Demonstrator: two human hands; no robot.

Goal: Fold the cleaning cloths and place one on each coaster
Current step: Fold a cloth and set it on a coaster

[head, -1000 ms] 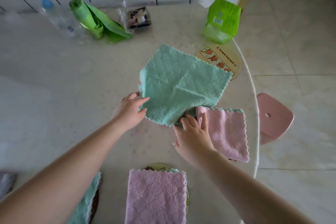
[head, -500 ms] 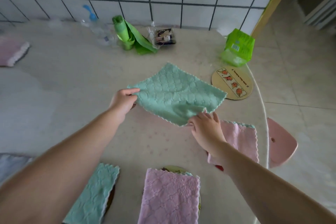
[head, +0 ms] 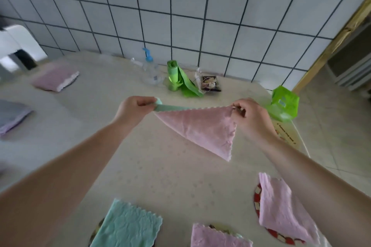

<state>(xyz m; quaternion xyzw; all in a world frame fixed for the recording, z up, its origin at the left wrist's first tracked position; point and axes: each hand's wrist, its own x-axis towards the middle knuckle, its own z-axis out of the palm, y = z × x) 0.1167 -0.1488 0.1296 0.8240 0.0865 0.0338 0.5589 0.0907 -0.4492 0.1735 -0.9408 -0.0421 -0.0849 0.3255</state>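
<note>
Above the table (head: 140, 166), my left hand (head: 134, 109) and right hand (head: 251, 118) each pinch a top corner of one cloth (head: 202, 128), held taut in the air. No writing is legible; print on the coaster (head: 287, 136) under my right wrist is blurred. Cloth shows pink toward me, mint green at the left edge, scalloped hem, hanging to a point.

The lower frame edge cuts off the folded green cloth (head: 126, 226) and pink cloth (head: 218, 236); coasters beneath them barely show. The right arm hides part of the far-right coaster (head: 285, 136).
</note>
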